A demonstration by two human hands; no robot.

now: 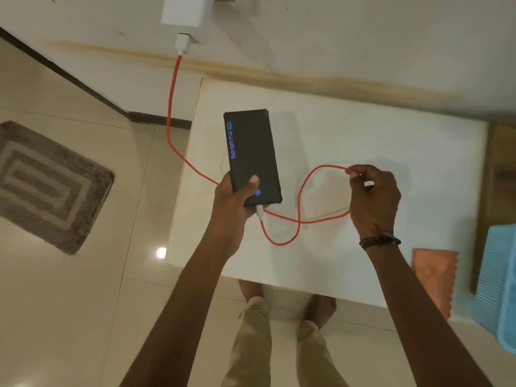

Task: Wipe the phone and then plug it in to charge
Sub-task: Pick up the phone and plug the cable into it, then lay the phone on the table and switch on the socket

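My left hand grips the lower end of a black phone, held above the left part of the white table. Its screen is lit with blue digits and a round icon. A white plug sits in the phone's bottom port. From it a red charging cable loops over the table and runs up to a white charger on the wall. My right hand pinches a loop of that cable between thumb and fingers. An orange cloth lies at the table's right front.
A blue mesh basket stands at the right edge, beside a wooden surface. A grey patterned mat lies on the tiled floor to the left. My legs and feet show below the table's front edge.
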